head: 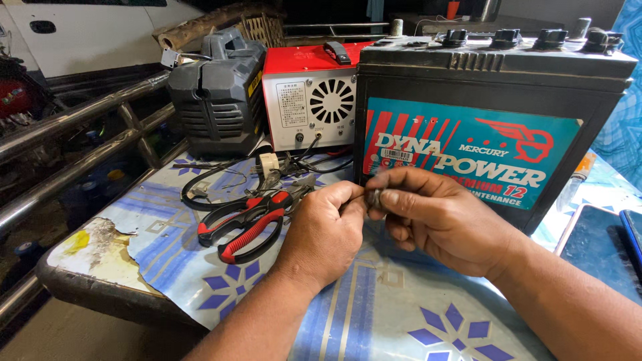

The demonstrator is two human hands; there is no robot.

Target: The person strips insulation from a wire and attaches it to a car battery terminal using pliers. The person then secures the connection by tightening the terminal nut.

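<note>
Small grey metal part: pinched between the fingertips of left hand and right hand, both closed on it, raised above the tabletop before the black battery (for close handling). Red-handled pliers are laid within reach.

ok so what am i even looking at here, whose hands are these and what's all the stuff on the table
This is a single picture from a camera worn on a person's head, looking down at their own two bare hands. The left hand and right hand meet in front of a large black battery, pinching a small grey piece between the fingertips; it is too small to identify. They work over a table covered in a blue patterned cloth. On it lie red-and-black handled pliers and loose black wires. Behind stand a red-and-white box with a round vent and a dark grey machine.
</note>
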